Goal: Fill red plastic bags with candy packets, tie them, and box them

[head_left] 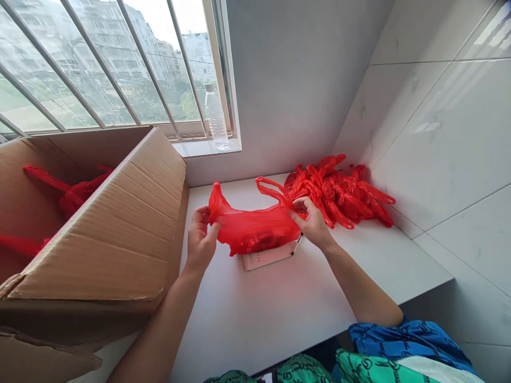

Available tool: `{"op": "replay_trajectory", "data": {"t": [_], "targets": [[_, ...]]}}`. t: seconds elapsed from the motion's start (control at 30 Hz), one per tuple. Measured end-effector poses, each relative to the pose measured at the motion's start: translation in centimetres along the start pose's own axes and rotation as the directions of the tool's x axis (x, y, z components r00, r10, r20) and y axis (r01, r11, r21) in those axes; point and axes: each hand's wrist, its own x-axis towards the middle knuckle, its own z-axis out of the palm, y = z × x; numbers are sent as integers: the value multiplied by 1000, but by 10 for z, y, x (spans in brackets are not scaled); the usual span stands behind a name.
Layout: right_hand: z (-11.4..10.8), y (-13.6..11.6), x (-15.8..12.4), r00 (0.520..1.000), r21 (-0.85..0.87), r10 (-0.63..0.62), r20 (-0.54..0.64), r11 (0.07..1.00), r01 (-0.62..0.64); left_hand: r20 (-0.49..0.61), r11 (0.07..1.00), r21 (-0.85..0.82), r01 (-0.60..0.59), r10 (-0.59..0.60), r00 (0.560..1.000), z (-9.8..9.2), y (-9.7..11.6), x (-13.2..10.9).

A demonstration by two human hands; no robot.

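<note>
A red plastic bag (255,227) with something inside it hangs just above the white counter (279,308), stretched between both hands. My left hand (200,239) pinches its left handle and edge, fingers closed. My right hand (312,222) grips the right handle, fingers closed. Under the bag lies a white paper or card (266,257) with small print, and a dark pen tip (297,247) shows below my right hand.
A heap of red plastic bags (339,191) lies in the back right corner against the tiled wall. A large open cardboard box (99,234) on the left holds more red bags (75,194). A clear plastic bottle (216,118) stands on the window sill.
</note>
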Motion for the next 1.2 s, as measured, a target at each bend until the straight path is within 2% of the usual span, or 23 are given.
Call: {"op": "replay_trajectory", "data": {"t": [0.1, 0.17, 0.23, 0.3, 0.37, 0.43, 0.5, 0.57, 0.63, 0.7, 0.77, 0.8, 0.87, 0.9, 0.93, 1.0, 1.03, 1.13, 1.2], "targets": [[-2, -30, -7, 974, -88, -193, -121, 979, 183, 129, 998, 21, -62, 59, 990, 2, 22, -8], [0, -55, -14, 895, -161, -407, -181, 910, 381, 179, 980, 100, -170, 150, 972, 3, 36, -13], [7, -75, -21, 795, -191, -600, -84, 793, 579, 253, 939, 160, -305, 260, 932, 3, 47, -18], [17, -85, -25, 742, -179, -657, 136, 720, 671, 354, 897, 162, -411, 335, 873, 2, 52, -23], [28, -84, -24, 736, -215, -564, 374, 720, 660, 439, 878, 129, -461, 366, 820, 0, 53, -27], [35, -77, -20, 729, -290, -417, 543, 721, 629, 487, 875, 100, -474, 372, 790, -3, 49, -30], [36, -68, -16, 703, -331, -320, 636, 709, 622, 499, 888, 87, -452, 354, 791, -6, 44, -33], [33, -62, -15, 682, -340, -269, 680, 708, 619, 491, 915, 90, -393, 303, 817, -9, 39, -35], [28, -60, -16, 685, -378, -211, 698, 703, 602, 473, 949, 88, -304, 229, 851, -11, 37, -36], [24, -58, -19, 731, -494, -114, 673, 667, 558, 484, 973, 79, -218, 154, 861, -11, 37, -37], [24, -55, -22, 805, -641, -33, 593, 585, 496, 551, 970, 107, -218, 125, 825, -9, 38, -37], [24, -54, -23, 835, -698, -13, 550, 541, 468, 598, 953, 146, -264, 128, 791, -8, 38, -38], [23, -52, -25, 865, -761, 17, 502, 484, 432, 683, 864, 281, -419, 126, 719, -6, 36, -38], [22, -52, -26, 865, -775, 48, 499, 472, 420, 703, 787, 366, -497, 117, 702, -4, 34, -37], [21, -54, -26, 856, -782, 92, 508, 467, 413, 704, 696, 450, -560, 110, 702, -1, 32, -37], [20, -60, -27, 816, -775, 180, 549, 475, 417, 670, 520, 582, -626, 130, 731, 6, 28, -37], [21, -63, -27, 796, -764, 201, 570, 485, 425, 660, 460, 610, -645, 156, 735, 11, 26, -37], [28, -72, -24, 765, -738, 212, 608, 507, 446, 713, 412, 569, -712, 184, 676, 30, 22, -36], [36, -71, -20, 759, -773, 286, 585, 479, 416, 760, 419, 548, -724, 112, 640, 40, 16, -34]]}}
